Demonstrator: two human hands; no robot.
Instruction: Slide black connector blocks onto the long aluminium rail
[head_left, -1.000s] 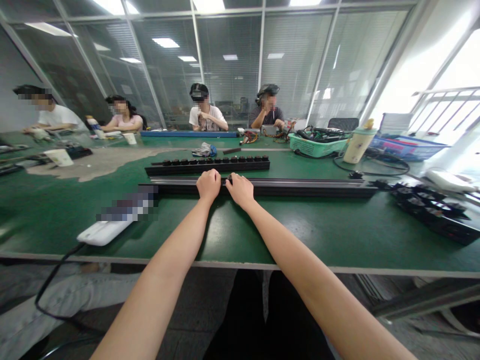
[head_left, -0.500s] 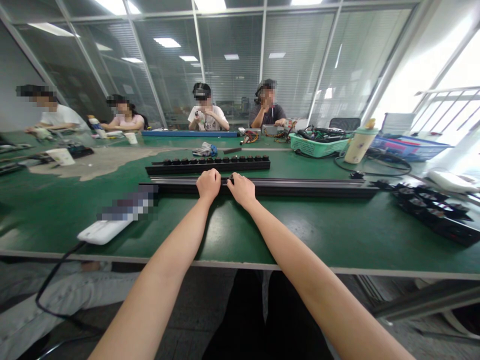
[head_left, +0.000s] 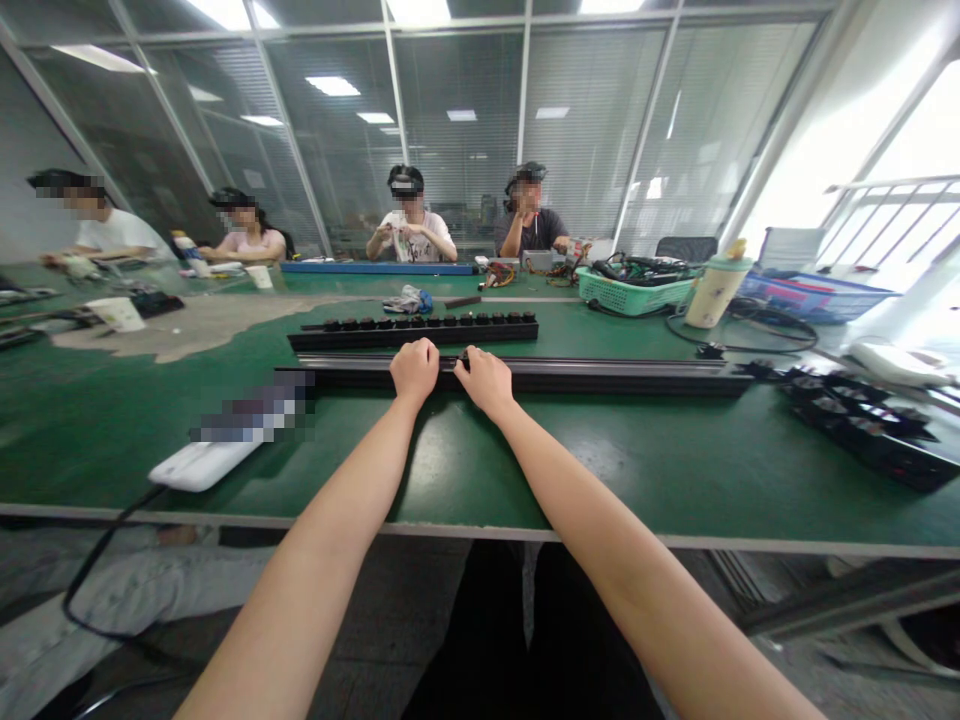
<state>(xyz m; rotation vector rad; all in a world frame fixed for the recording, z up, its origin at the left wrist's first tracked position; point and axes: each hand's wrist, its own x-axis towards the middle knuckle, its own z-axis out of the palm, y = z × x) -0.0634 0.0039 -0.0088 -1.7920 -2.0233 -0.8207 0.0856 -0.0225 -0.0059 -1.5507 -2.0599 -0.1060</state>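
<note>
A long black rail (head_left: pixel 615 376) with a lighter grey strip along its top lies across the green table in front of me. Near its middle, my left hand (head_left: pixel 415 372) is closed over it with the fingers curled away from me. Just to the right, my right hand (head_left: pixel 485 380) is also closed on the rail, thumb towards the left hand. A small dark piece (head_left: pixel 460 357) shows at the right fingertips; its kind is too small to make out. Behind the rail lies a shorter black bar (head_left: pixel 420 332) topped with a row of several black knob-like parts.
On the left lies a white device (head_left: pixel 206 465) with a cable. Black parts (head_left: pixel 870 410) are piled at the right. Further back are a green basket (head_left: pixel 637 293) of cables, a cream bottle (head_left: pixel 716 290), a blue basket (head_left: pixel 817 295) and a crumpled cloth (head_left: pixel 407 300). Several people sit opposite.
Both hands stay at the same spot on the rail. The view has shifted very slightly. Across the table, one person's hands have moved closer together.
</note>
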